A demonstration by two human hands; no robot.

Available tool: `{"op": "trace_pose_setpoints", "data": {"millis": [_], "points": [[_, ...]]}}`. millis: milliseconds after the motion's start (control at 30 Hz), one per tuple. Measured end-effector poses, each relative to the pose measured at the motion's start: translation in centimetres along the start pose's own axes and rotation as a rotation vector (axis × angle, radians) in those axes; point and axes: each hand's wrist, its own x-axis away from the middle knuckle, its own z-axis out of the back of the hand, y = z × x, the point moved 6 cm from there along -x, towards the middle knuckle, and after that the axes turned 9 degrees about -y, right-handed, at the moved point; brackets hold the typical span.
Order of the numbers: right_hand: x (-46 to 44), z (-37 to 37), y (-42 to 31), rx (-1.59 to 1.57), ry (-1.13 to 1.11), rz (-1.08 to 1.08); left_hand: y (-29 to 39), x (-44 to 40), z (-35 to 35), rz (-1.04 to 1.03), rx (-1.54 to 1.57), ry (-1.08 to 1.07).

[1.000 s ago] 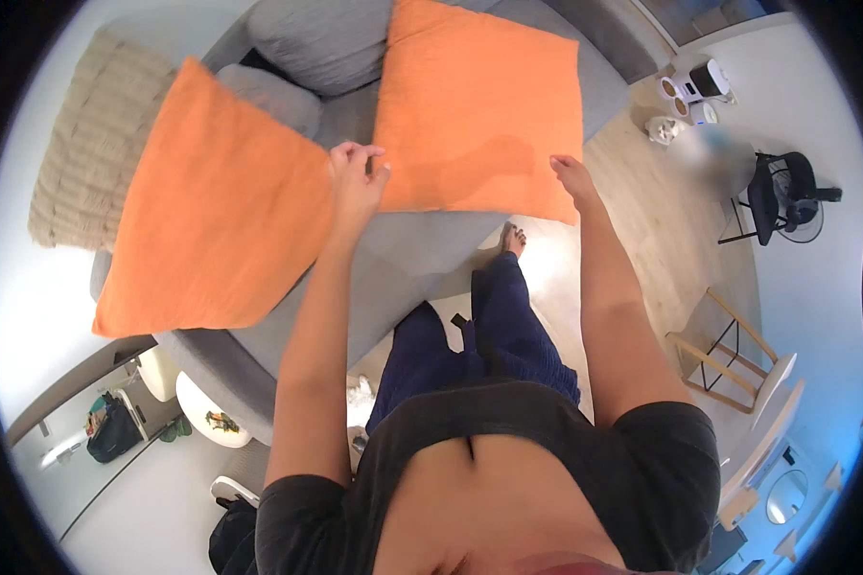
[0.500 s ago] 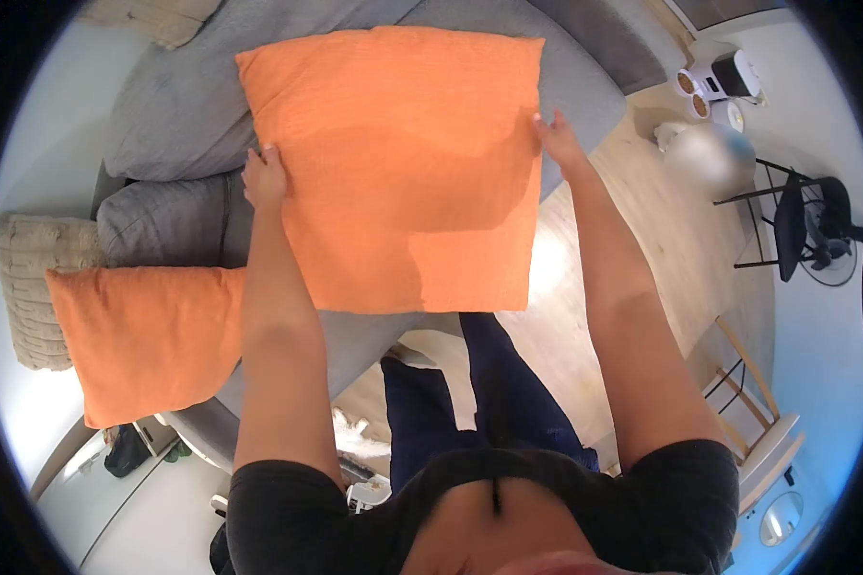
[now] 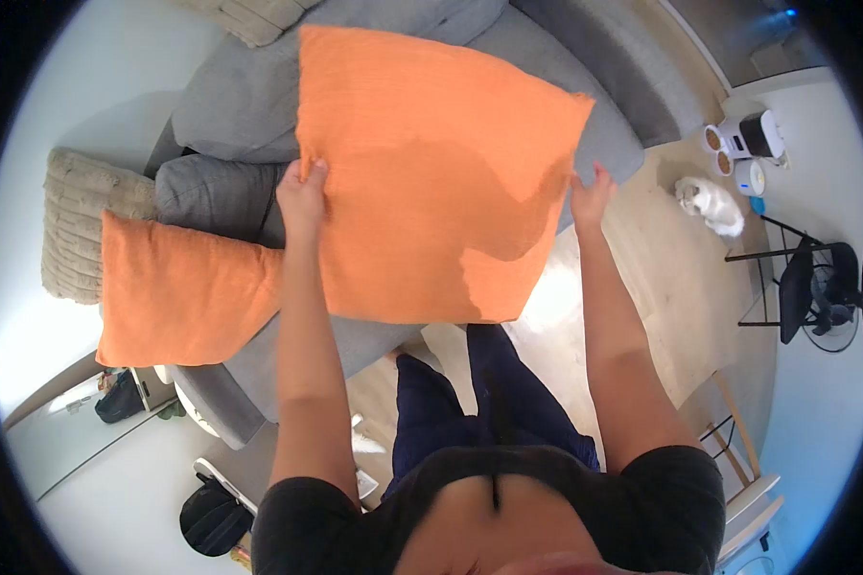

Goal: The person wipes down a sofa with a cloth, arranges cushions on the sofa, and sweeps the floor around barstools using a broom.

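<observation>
A large square orange cushion [image 3: 431, 192] is held up in front of me, tilted so its right side sits lower than its left. My left hand [image 3: 302, 196] grips the cushion's left edge, fingers closed around the fabric. At the opposite edge, my right hand [image 3: 593, 199] presses in with its fingers against the side, one digit sticking up away from the cloth. Behind the big cushion is a grey sofa [image 3: 556, 96]. A smaller orange cushion [image 3: 187, 292] leans on the sofa's left end, beside my left forearm.
A beige ribbed cushion [image 3: 91, 220] and a grey cushion [image 3: 216, 192] rest at the left. On the floor at right are a white cat [image 3: 710, 204], a pet feeder [image 3: 753, 134] and a black chair [image 3: 801, 278]. A wooden chair [image 3: 738, 450] stands at lower right. A black bag [image 3: 216, 517] is at lower left.
The large orange cushion has turned clockwise and shifted right, its right corner dropping. Both hands have moved right and slightly down with it. My view has shifted.
</observation>
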Motion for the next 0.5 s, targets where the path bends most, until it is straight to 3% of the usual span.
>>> {"op": "trace_pose_setpoints", "data": {"millis": [67,133,167,200,267,300,367,467,500], "points": [[1.3,2.5,-9.5,-0.106,-0.001,0.384,3.6,3.9,-1.9,-0.051,-0.042,-0.044],[2.6,6.2,-22.0,-0.328,-0.135,0.729,9.0,8.5,-4.8,-0.433,-0.371,-0.018],[3.8,8.2,-26.8,-0.418,-0.209,0.89,12.1,11.6,-6.3,-0.516,-0.553,0.025],[4.4,10.3,-29.8,-0.419,-0.23,0.903,13.2,14.0,-7.6,-0.586,-0.55,0.03],[5.7,12.0,-33.4,-0.194,-0.548,0.859,15.7,19.0,-10.1,-0.76,-0.52,0.037],[6.8,13.3,-33.7,-0.18,-0.564,0.861,16.3,20.4,-10.3,-0.745,-0.511,0.049],[9.0,15.5,-31.6,-0.24,-0.645,0.564,16.0,22.0,-11.4,-0.535,-0.597,-0.226],[11.2,20.8,-27.3,-0.235,-0.342,0.609,16.4,24.4,-5.6,-0.505,-0.723,-0.288],[12.0,22.2,-26.4,-0.214,-0.27,0.632,14.4,25.1,-3.5,-0.384,-0.716,-0.386]]}}
